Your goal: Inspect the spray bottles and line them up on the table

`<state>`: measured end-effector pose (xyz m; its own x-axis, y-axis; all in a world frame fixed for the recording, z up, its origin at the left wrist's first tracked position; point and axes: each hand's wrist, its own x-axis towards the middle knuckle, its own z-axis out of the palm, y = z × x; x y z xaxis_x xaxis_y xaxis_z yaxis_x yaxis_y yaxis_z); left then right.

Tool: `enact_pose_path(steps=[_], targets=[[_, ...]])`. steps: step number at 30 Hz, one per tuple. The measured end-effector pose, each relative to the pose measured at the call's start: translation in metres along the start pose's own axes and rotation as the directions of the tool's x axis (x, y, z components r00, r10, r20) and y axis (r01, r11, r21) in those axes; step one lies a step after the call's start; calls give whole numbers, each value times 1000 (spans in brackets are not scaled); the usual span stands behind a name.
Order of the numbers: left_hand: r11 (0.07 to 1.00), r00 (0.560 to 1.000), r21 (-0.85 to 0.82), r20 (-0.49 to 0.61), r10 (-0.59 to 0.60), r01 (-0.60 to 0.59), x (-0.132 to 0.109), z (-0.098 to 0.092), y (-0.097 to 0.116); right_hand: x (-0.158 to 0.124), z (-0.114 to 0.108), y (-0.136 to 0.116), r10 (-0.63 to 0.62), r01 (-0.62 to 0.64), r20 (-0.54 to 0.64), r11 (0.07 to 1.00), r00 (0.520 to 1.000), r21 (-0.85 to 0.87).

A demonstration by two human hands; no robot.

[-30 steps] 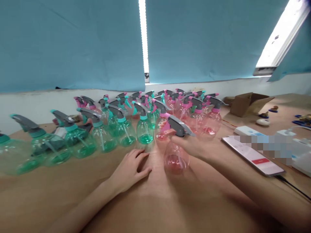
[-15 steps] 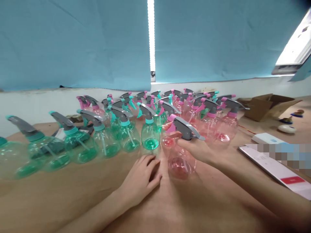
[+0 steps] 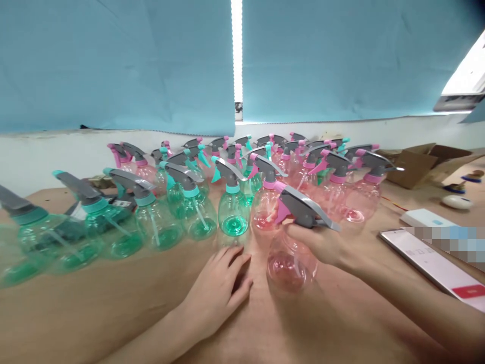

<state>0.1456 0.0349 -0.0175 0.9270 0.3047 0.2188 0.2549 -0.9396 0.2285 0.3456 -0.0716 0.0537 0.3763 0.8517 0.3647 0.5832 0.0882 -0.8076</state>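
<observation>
My right hand [image 3: 322,245] is wrapped round the neck of a pink spray bottle [image 3: 288,268] with a grey and pink spray head; its fingers are partly hidden behind the bottle. My left hand [image 3: 222,283] rests on the table with fingers spread, holding nothing. Just beyond it stands a green spray bottle [image 3: 234,215] with a turquoise collar. Another pink bottle [image 3: 264,207] stands directly behind the held one. More green bottles, such as one at the left [image 3: 157,227], form a row, and pink ones [image 3: 361,199] stand at the right.
At the right lie a phone [image 3: 424,258], a white box [image 3: 430,218] and a white mouse-like object [image 3: 456,202]. An open cardboard box [image 3: 413,164] stands behind them. Several more spray bottles crowd the back of the table [image 3: 151,323], below a blue curtain [image 3: 113,65].
The pink bottle in my right hand has shifted slightly right and nearer, away from the pink bottle behind it. My left hand has hardly moved. The view has shifted a little.
</observation>
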Motion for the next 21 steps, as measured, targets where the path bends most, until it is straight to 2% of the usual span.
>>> enact_pose_path(steps=[7, 11, 15, 21], targets=[[1000, 1000, -5, -7, 4, -4, 0, -2, 2, -1, 0, 1, -25, 18, -64, 994, 998, -109], [1000, 1000, 5, 1, -2, 2, 0, -2, 2, -2, 0, 5, 7, -12, -40, 990, 999, -142], [1000, 1000, 14, -5, 6, -6, 1, -1, 1, -1, -1, 3, -29, 27, -13, 989, 999, -146], [999, 1000, 32, 7, 15, -15, 1, 0, 1, -1, -2, -4, -19, 13, -29, 982, 999, -186]])
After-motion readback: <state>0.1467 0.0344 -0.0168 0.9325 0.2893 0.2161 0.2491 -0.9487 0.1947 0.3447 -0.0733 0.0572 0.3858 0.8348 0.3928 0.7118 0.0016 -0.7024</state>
